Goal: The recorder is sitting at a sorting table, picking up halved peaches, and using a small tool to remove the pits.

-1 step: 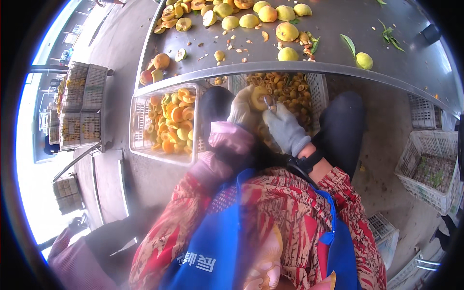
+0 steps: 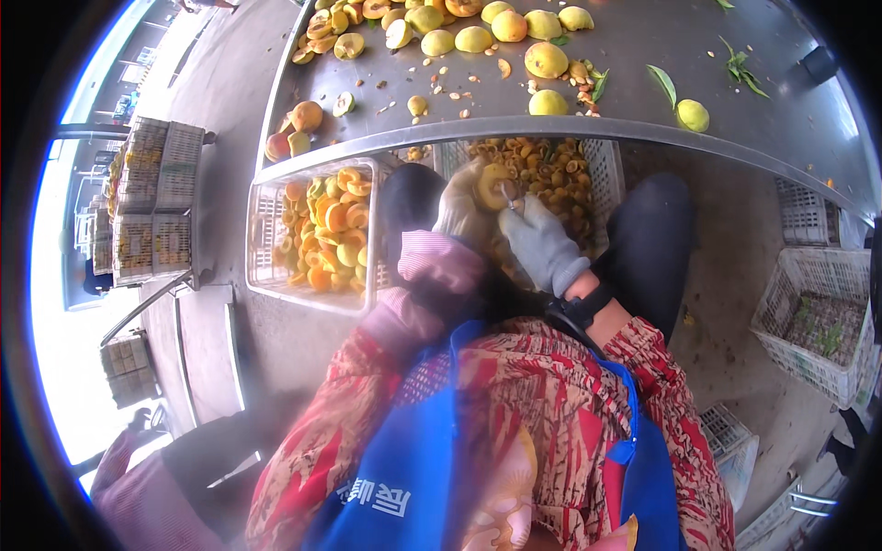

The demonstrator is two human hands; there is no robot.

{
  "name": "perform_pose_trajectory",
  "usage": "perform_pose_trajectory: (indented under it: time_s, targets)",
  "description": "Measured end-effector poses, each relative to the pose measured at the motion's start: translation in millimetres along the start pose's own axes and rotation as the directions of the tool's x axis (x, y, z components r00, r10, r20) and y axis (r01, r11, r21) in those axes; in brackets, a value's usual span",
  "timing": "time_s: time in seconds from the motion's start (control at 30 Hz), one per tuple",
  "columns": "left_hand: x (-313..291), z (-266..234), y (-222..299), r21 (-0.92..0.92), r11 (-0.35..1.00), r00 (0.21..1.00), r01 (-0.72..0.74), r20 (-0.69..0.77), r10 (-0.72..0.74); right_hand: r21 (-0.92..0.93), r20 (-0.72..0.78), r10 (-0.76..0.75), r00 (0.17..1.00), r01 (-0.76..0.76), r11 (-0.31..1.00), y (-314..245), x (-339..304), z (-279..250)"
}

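Observation:
My left hand (image 2: 457,204), in a pale glove, is closed round a halved yellow peach (image 2: 491,182), cut face toward my right hand. In a grey glove, my right hand (image 2: 544,248) grips a small metal tool (image 2: 508,195); its tip touches the middle of the cut face, and its exact shape is too small to make out. Both hands are between my knees, over a crate (image 2: 606,188) of orange-brown fruit pieces, partly hidden beneath the table edge. To the left, a white plastic crate (image 2: 317,296) holds many peach halves (image 2: 333,225).
The metal table (image 2: 616,87) crosses in front, bearing whole peaches (image 2: 546,61), cut halves (image 2: 349,46), loose pits and leaves. A crate with dark scraps (image 2: 818,321) stands at right. Stacked crates (image 2: 152,202) rest on a cart at far left.
The peach half and the tool have turned very slightly in my hands. Everything else stays where it was.

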State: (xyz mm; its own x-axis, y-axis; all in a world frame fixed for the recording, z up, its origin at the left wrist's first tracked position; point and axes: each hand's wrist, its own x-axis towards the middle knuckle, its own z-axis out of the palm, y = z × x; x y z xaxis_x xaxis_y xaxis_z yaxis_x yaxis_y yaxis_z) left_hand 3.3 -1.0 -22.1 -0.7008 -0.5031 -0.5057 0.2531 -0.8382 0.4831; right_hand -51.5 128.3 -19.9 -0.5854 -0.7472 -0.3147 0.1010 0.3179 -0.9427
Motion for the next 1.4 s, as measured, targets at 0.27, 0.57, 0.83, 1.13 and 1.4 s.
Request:
perform_pose_trajectory:
  time_s: [0.27, 0.57, 0.83, 1.13, 1.4]
  targets:
    - [-2, 11, -7, 0.159, 0.945, 0.955, -0.287, -0.035, 0.296, 0.175, 0.072, 0.193, 0.978, -0.203, 0.963, -3, 7, 14]
    - [4, 9, -2, 0.307, 0.888, 0.914, -0.342, -0.112, 0.391, -0.145, 0.182, 0.034, 0.983, -0.008, 0.989, -10, 18, 5]
    - [19, -2, -2, 0.147, 0.957, 0.964, -0.248, -0.057, 0.259, -0.135, -0.067, -0.170, 0.983, 0.160, 0.978, 2, 21, 16]
    - [5, 17, -1, 0.350, 0.857, 0.902, -0.377, -0.073, 0.426, 0.028, 0.093, -0.006, 0.996, 0.003, 1.000, -11, 25, 12]
    - [10, 17, -2, 0.365, 0.903, 0.916, -0.228, -0.234, 0.326, 0.101, 0.376, 0.177, 0.909, -0.230, 0.968, -14, 23, -10]
